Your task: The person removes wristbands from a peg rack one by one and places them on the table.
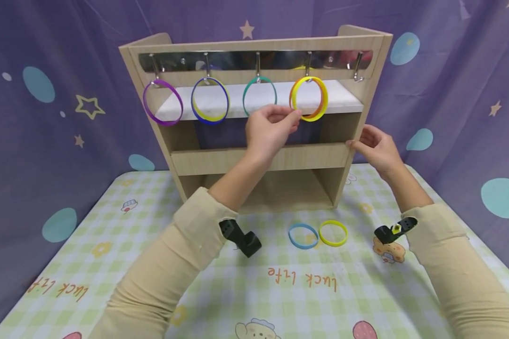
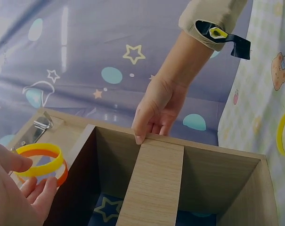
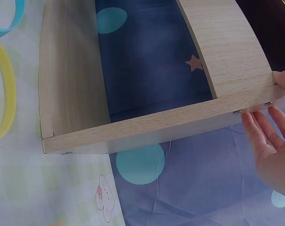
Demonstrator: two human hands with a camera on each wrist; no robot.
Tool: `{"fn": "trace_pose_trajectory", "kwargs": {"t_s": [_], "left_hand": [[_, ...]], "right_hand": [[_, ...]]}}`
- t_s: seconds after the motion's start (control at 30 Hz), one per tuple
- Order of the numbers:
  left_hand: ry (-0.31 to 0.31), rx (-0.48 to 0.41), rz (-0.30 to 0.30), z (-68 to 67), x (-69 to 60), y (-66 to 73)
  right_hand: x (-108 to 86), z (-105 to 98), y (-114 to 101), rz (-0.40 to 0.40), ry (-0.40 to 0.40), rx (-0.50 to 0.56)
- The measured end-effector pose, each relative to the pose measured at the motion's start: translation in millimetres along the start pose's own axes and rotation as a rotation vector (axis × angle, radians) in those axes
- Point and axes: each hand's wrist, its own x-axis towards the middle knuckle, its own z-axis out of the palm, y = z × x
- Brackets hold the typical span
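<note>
My left hand [image 1: 269, 129] is at the front of a small wooden shelf rack [image 1: 258, 157], its thumb and fingers pinching the near edge of a yellow silicone wristband [image 1: 324, 101]. That band hangs on the fourth hook together with an orange wristband [image 1: 291, 96]. In the left wrist view, the yellow band [image 2: 41, 170] passes between thumb and fingers. My right hand [image 1: 377, 148] grips the rack's right side panel, thumb on the front edge and fingers along the outside. The right wrist view shows these fingers [image 3: 260, 136] against the panel.
Purple [image 1: 179, 101], blue [image 1: 192, 101] and green [image 1: 243, 99] wristbands hang on the other hooks; a yellow one shows behind the blue. The rightmost hook [image 1: 358, 68] bears no band. A light-blue wristband [image 1: 290, 238] and a yellow-green wristband [image 1: 345, 235] lie on the checked tablecloth.
</note>
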Motion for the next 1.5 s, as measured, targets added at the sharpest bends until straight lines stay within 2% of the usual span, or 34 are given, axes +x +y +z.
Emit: {"fn": "trace_pose_trajectory", "kwargs": {"t_s": [0.1,0.23,0.47,0.6,0.7,0.8,0.9,1.03,1.3,1.5], "left_hand": [[0.001,0.012,0.003,0.8,-0.6,-0.7],[-0.003,-0.021,0.006,2.5,-0.6,-0.7],[-0.042,-0.1,0.041,5.4,-0.9,0.9],[-0.056,-0.175,0.079,7.2,-1.6,1.2],[-0.081,-0.202,0.1,8.5,-2.9,1.6],[-0.119,-0.193,0.087,9.2,-5.1,1.3],[-0.16,-0.168,0.039,8.5,-7.4,-1.4],[-0.2,-0.12,-0.056,5.0,-8.9,-8.2],[-0.25,-0.051,-0.28,-4.9,-7.4,-23.9],[-0.326,-0.017,-0.36,-13.2,-5.9,-39.1]], "right_hand": [[-0.5,0.3,0.5,0.009,-0.003,-0.02],[-0.5,0.5,1.6,0.004,-0.001,-0.008],[1.1,0.6,2.1,-0.024,0.005,0.047],[0.8,1.1,1.0,-0.03,0.009,0.035],[0.1,1.3,0.4,-0.027,0.008,0.03],[-0.4,1.3,0.3,-0.024,0.01,0.028],[-1.0,1.4,0.3,-0.027,0.017,0.04],[-1.4,1.6,-0.1,-0.036,0.022,0.067],[0.0,0.6,-0.8,0.002,0.006,-0.014],[0.1,0.2,0.6,0.005,0.01,-0.005]]}}
